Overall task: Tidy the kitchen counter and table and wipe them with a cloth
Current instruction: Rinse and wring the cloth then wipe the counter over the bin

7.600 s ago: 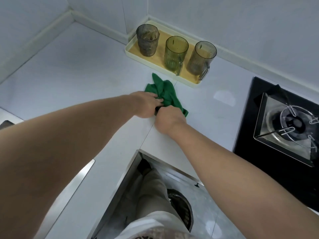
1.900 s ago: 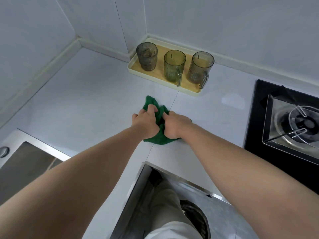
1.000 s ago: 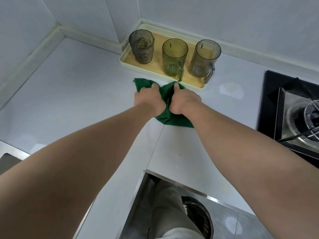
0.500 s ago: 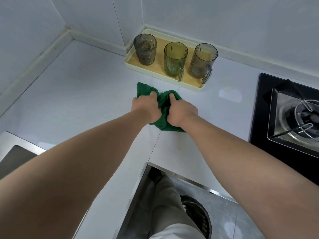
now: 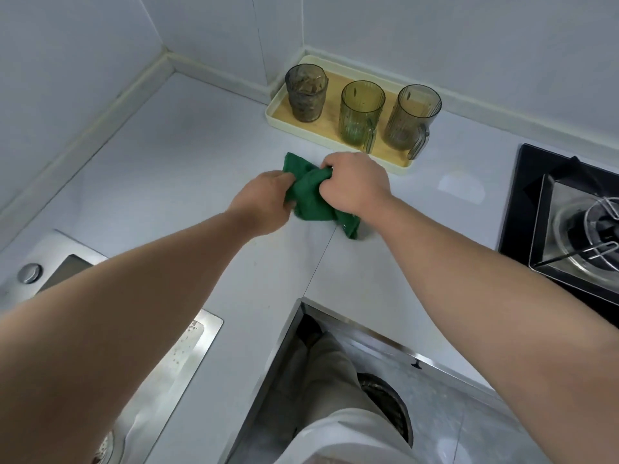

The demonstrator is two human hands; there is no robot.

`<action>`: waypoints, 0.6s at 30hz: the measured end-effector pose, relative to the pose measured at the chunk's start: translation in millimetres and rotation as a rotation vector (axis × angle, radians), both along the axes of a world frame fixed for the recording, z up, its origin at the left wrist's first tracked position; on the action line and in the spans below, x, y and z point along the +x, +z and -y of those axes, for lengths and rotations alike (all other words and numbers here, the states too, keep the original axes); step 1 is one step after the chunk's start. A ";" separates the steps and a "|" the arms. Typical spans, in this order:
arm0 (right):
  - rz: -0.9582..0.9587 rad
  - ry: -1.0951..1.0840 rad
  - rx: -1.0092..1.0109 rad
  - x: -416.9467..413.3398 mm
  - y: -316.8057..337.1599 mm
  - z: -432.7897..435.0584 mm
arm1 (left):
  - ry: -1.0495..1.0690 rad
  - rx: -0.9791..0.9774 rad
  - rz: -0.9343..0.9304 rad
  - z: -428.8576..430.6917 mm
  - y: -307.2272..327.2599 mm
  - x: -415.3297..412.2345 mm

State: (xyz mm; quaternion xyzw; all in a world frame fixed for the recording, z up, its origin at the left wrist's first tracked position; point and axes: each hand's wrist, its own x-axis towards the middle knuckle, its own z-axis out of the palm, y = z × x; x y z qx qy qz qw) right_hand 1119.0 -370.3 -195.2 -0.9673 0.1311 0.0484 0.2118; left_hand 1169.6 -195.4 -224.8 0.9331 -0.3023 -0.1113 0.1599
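Head view: both grips are closed on a crumpled dark-green fabric cloth (image 5: 311,195). Left grip (image 5: 264,199) pinches its left side w/ fingers curled in; right grip (image 5: 355,185) bunches the upper right part, knuckles up. The cloth sits between the 2 grips, low over the pale grey-white bench (image 5: 167,169), just in front of the tray. One corner trails out below the right wrist & touches the bench beside a seam line.

Behind it, a cream plastic tray w/ wood-tone floor (image 5: 278,112) stands against the back wall near the corner. 3 clear tinted cups stand upright in a row on it: a grey-brown ribbed tumbler (image 5: 306,93) at left, an olive-green ribbed mug (image 5: 361,112) in the middle, a smoky grey mug w/ handle (image 5: 410,118) at right.

Far right: a black glass gas hob w/ steel burner surround (image 5: 569,222). Lower left: a steel sink (image 5: 207,333) set into the bench, w/ a round metal cap (image 5: 30,272) near it. Both forearms are bare.
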 end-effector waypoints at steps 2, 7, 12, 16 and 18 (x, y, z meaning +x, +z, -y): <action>0.075 0.008 -0.004 3.2 17.5 0.9 | 0.127 -0.081 0.042 -5.3 17.2 1.7; 0.149 0.042 -0.030 14.3 49.7 5.6 | 0.233 -0.152 0.173 -20.7 52.2 11.9; 0.133 0.071 -0.058 34.9 60.9 4.6 | 0.314 -0.214 0.170 -20.0 63.4 20.0; 0.119 0.098 -0.096 55.5 60.6 4.0 | 0.418 -0.219 0.152 -13.1 64.8 32.5; 0.149 0.098 -0.109 67.4 62.8 4.4 | 0.442 -0.276 0.165 -11.1 66.3 43.7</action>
